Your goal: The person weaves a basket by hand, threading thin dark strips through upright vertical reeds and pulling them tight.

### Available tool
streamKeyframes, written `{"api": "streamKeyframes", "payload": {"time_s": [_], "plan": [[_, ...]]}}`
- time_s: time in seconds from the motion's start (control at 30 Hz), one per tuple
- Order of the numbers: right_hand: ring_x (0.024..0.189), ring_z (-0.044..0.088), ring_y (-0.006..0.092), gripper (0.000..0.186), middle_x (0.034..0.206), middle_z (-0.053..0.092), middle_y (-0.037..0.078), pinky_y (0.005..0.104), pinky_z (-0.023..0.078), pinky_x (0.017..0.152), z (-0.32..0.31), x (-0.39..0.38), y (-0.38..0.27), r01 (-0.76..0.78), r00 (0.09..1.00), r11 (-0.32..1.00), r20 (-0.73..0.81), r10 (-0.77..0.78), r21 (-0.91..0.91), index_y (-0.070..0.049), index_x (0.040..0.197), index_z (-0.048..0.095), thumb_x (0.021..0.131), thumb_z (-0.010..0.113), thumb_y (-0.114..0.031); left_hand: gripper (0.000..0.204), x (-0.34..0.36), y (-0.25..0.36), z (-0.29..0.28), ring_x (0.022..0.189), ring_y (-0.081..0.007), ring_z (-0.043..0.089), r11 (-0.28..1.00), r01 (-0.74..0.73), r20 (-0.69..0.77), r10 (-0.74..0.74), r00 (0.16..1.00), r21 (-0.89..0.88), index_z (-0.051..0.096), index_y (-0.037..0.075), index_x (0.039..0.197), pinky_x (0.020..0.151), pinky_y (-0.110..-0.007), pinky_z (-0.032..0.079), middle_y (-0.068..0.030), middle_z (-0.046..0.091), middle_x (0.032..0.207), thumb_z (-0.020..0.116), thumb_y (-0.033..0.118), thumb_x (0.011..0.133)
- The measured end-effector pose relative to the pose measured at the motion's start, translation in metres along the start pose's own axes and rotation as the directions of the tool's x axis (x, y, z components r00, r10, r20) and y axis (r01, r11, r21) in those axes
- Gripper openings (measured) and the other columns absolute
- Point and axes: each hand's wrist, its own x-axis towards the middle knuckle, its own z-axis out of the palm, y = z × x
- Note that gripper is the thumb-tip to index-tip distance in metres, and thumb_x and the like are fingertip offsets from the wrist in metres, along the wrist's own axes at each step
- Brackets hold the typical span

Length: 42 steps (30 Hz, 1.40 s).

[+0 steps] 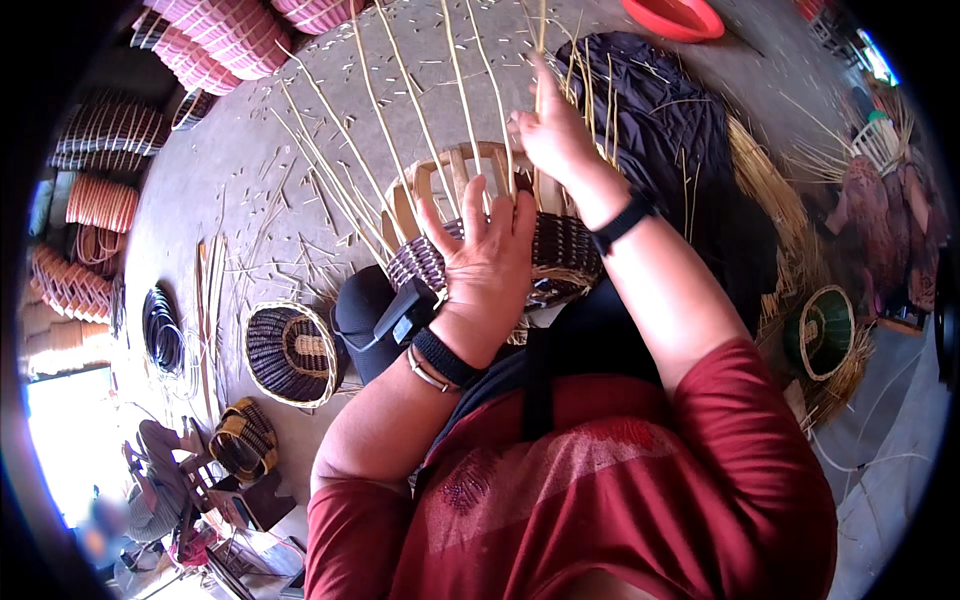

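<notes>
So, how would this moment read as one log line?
left hand: spread on partly woven basket | right hand: raised beside pale rod, grip unclear | nearby: red basin, black coil, dark cloth

Glare from a bright opening [70, 440] is burned white at lower left; both hands [490, 270] [560, 140] are well lit, dark stacked baskets [110, 135] at left dimmed by shadow, edges bent within a black fisheye rim.

The left hand [487, 255] rests back-up with fingers [473, 208] spread; the right hand [556, 130] is farther forward, partly curled.
</notes>
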Motion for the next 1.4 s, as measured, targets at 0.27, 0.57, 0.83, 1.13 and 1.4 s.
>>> {"api": "streamKeyframes", "payload": {"time_s": [0.27, 0.57, 0.83, 1.13, 1.4], "plan": [[0.069, 0.046, 0.0096, 0.048, 0.075, 0.046, -0.004, 0.0349, 0.048, 0.073, -0.082, -0.100, 0.031, -0.286, 0.902, 0.309, 0.146, 0.406, 0.907, -0.011, 0.147, 0.049, 0.104, 0.058, -0.031, 0.099, -0.001, -0.007, -0.019, 0.144, -0.0327, 0.031, 0.966, 0.054, 0.090, -0.032, 0.995, -0.253, 0.052, 0.028, 0.140, 0.108, -0.077, 0.017, -0.0009, 0.051, 0.132, 0.094, 0.043, 0.051], [0.058, 0.039, 0.0045, 0.035, 0.066, 0.040, -0.006, 0.0211, 0.042, 0.056, -0.067, -0.091, -0.052, -0.137, 0.896, 0.613, 0.361, -0.259, 0.778, -0.009, 0.139, 0.059, 0.110, 0.046, -0.025, 0.085, -0.056, -0.066, -0.004, 0.134, -0.0411, 0.041, 0.809, 0.114, -0.070, -0.188, 0.980, -0.576, 0.060, 0.017, 0.127, 0.116, -0.056, 0.026, -0.0068, 0.059, 0.122, 0.094, 0.041, 0.053], [0.060, 0.045, 0.0087, 0.034, 0.067, 0.042, -0.004, 0.0271, 0.045, 0.061, -0.046, -0.079, -0.010, -0.431, 0.874, 0.563, 0.482, 0.065, 0.706, -0.002, 0.130, 0.062, 0.109, 0.049, -0.024, 0.111, -0.042, -0.027, -0.020, 0.147, -0.0386, 0.027, 0.889, 0.200, -0.108, -0.266, 0.958, -0.411, 0.044, 0.015, 0.148, 0.119, -0.060, 0.013, -0.0161, 0.045, 0.144, 0.094, 0.046, 0.054], [0.120, 0.062, 0.0233, 0.041, 0.136, 0.062, 0.017, 0.0321, 0.046, 0.107, -0.001, -0.010, -0.033, 0.043, 0.952, 0.967, 0.305, 0.037, -0.250, -0.002, 0.143, 0.053, 0.106, 0.051, -0.021, 0.114, -0.026, 0.003, -0.003, 0.153, -0.0396, 0.016, 0.909, 0.122, 0.040, -0.116, 0.992, -0.399, 0.038, 0.008, 0.152, 0.120, -0.065, 0.004, -0.0153, 0.051, 0.138, 0.086, 0.057, 0.061], [0.082, 0.068, 0.0158, 0.057, 0.125, 0.065, 0.018, 0.0272, 0.054, 0.064, -0.051, -0.055, -0.047, -0.212, 0.974, 0.770, 0.067, 0.216, 0.602, -0.004, 0.154, 0.032, 0.102, 0.055, -0.005, 0.092, -0.029, -0.017, -0.003, 0.150, -0.0389, 0.026, 0.884, 0.157, 0.022, -0.164, 0.986, -0.441, 0.057, 0.020, 0.135, 0.119, -0.064, 0.012, -0.0092, 0.059, 0.123, 0.090, 0.052, 0.056]]}}
